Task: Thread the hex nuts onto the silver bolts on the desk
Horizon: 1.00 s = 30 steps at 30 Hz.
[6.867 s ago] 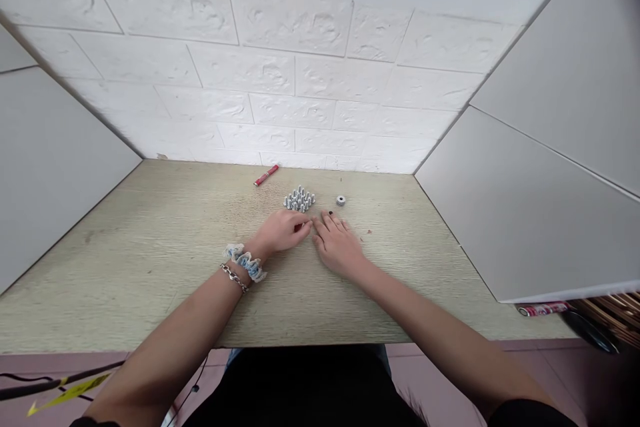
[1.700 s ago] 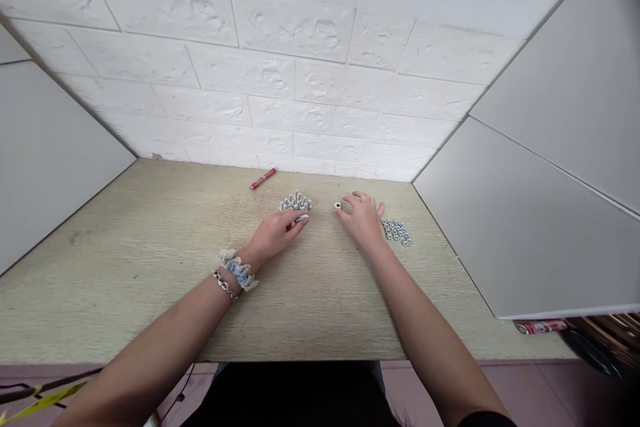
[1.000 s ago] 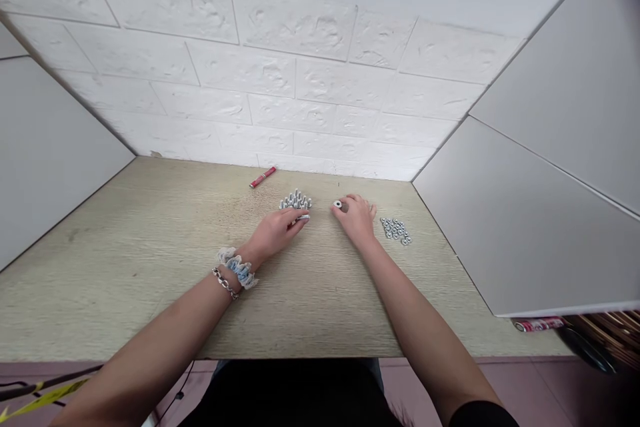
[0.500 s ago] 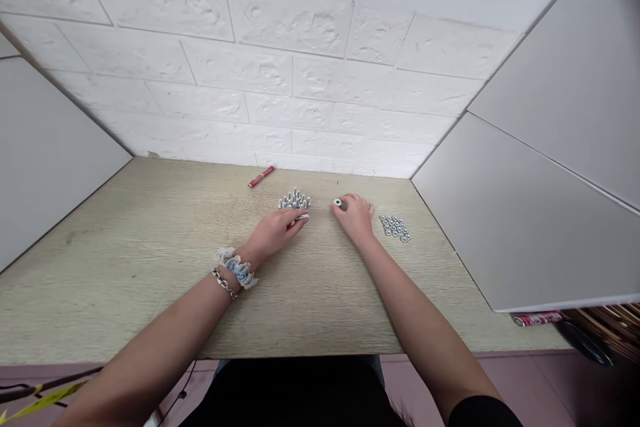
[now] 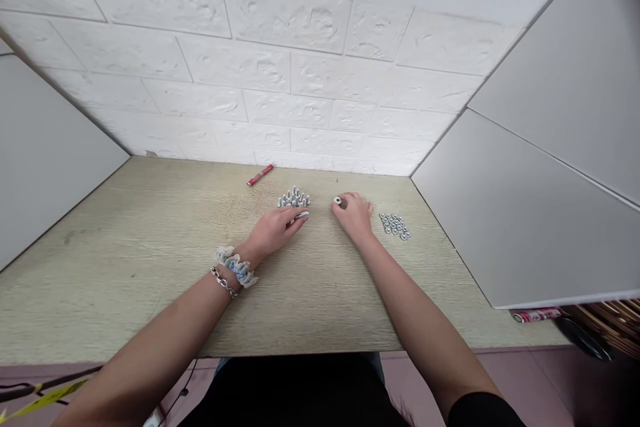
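My left hand (image 5: pixel 274 229) is closed in a pinch just in front of a cluster of upright silver bolts (image 5: pixel 294 199). Between its thumb and fingers lies a small silver bolt (image 5: pixel 303 215), partly covered. To the right, my right hand (image 5: pixel 357 215) pinches a small round nut (image 5: pixel 337 200), its hole facing me. Beside that hand, several loose silver nuts (image 5: pixel 395 225) lie in a group on the table. A gap of bare tabletop separates the two hands.
A red tube-shaped object (image 5: pixel 261 175) lies near the back of the wooden table (image 5: pixel 165 227). White brick-patterned wall (image 5: pixel 265 103) stands behind, with grey panels (image 5: pixel 530 213) at both sides. Another red cylinder (image 5: pixel 537 315) is beyond the panel at lower right.
The bolt in my left hand has tilted slightly. Both hands otherwise stay in place, and the view has shifted a little.
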Each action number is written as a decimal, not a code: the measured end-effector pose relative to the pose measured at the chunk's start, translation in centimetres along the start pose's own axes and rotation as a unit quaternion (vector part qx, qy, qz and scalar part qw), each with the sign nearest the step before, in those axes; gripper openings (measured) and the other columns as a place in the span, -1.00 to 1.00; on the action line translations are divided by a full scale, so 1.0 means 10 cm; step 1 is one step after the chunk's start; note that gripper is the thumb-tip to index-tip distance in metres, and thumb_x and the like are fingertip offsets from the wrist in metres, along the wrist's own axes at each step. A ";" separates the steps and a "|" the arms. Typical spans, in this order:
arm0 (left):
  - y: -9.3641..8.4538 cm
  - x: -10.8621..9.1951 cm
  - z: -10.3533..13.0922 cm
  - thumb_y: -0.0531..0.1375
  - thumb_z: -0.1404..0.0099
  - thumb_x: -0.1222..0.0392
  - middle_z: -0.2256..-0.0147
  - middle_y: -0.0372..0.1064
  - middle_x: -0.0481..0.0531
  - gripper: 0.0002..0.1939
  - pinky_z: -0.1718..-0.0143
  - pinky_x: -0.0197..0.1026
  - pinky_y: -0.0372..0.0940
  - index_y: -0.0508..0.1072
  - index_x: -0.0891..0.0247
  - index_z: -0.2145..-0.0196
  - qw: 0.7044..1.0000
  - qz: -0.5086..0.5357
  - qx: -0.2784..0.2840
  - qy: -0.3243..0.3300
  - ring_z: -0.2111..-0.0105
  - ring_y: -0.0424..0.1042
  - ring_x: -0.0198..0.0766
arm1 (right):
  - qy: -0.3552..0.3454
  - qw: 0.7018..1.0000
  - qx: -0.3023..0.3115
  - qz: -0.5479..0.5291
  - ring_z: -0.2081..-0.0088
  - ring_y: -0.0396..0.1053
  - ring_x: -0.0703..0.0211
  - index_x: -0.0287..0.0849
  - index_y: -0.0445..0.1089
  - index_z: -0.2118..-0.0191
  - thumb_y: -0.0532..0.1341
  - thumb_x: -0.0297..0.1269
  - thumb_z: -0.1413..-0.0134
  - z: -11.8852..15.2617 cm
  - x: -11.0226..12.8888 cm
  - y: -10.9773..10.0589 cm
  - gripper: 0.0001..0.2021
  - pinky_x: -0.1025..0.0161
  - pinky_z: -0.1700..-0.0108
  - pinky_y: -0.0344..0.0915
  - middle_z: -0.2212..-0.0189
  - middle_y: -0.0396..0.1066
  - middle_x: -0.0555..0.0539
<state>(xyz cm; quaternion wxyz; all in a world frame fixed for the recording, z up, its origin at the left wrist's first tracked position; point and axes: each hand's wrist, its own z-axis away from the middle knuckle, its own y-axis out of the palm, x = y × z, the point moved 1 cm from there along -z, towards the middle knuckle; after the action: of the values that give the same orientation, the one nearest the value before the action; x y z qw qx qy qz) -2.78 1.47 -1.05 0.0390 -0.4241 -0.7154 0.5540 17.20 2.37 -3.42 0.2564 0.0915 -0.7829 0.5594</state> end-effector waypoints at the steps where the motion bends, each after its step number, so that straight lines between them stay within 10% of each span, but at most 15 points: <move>1: 0.00 0.00 0.00 -0.04 -0.27 0.04 0.33 0.44 0.01 -0.67 0.35 -0.29 0.24 0.42 0.19 0.16 1.000 0.001 0.000 0.001 0.42 0.37 -0.31 | 0.000 1.000 0.001 0.000 0.09 0.21 0.03 -0.09 0.40 0.30 0.06 -0.17 0.04 0.00 0.00 0.00 -0.76 -0.12 -0.07 -0.20 0.15 0.35 -0.08; 30: -0.01 -0.03 0.00 -0.04 -0.28 0.05 0.30 0.44 0.02 -0.66 0.28 -0.28 0.24 0.42 0.22 0.16 1.000 0.004 0.004 0.002 0.36 0.39 -0.30 | 0.013 1.000 0.026 -0.009 0.06 0.18 0.07 -0.09 0.39 0.25 0.08 -0.13 0.04 -0.01 -0.02 0.00 -0.74 -0.01 -0.05 -0.17 0.12 0.32 -0.05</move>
<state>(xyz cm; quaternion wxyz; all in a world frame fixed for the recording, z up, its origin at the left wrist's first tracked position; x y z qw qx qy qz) -2.68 1.28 -0.89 0.0397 -0.4278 -0.7117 0.5558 17.38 2.43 -3.46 0.2693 0.0983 -0.7637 0.5784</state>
